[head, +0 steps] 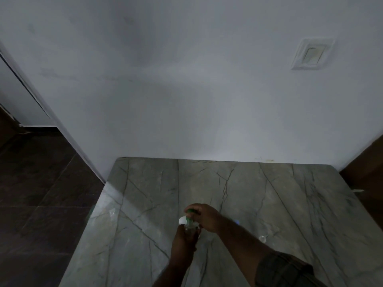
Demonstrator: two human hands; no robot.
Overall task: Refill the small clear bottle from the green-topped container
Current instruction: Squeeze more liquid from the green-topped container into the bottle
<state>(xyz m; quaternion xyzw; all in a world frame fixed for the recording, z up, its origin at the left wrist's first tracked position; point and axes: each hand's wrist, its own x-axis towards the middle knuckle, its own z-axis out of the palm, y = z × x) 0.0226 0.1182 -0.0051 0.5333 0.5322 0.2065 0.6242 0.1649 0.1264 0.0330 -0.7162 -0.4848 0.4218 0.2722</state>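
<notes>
Over the grey marble table (269,193), my left hand (183,239) grips the body of the green-topped container (189,224), a clear bottle with a green neck. My right hand (204,217) curls over its green top (190,212) from above. A small white piece (182,220) shows at the container's left side, just above my left hand. A small clear round thing (262,238) lies on the table to the right of my right forearm; I cannot tell whether it is the small clear bottle.
The table stands against a white wall (186,100) with a wall socket plate (310,54) at upper right. Dark floor tiles (41,193) lie to the left, a brown wooden panel (364,168) to the right.
</notes>
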